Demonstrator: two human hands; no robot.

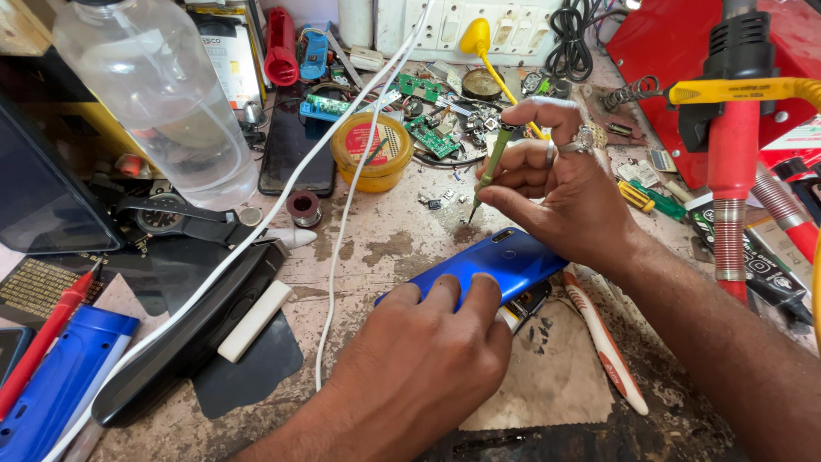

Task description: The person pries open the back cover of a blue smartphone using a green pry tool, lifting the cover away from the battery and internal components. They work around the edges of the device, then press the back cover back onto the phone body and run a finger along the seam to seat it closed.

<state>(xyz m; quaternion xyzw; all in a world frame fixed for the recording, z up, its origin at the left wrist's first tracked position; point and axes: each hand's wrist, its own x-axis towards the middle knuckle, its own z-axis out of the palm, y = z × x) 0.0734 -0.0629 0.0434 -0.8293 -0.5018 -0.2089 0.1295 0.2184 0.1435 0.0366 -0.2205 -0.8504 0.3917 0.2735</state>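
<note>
Hands: we pressed our left hand flat, fingers spread, on the blue phone; our right hand pinched a green-handled screwdriver.
Phone: it lay face down on the counter, near edge under our left palm, on a scrap of brown paper.
Tip: it hovered just above the phone's top corner, apart from it.
Care: we judged a steady downward hold and an upright tool would serve best.
Clutter: loose screws lay beside the phone.

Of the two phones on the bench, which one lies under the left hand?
The blue phone, back side up under the left hand. The other, a black phone, lies untouched farther back beside the yellow tin.
</note>
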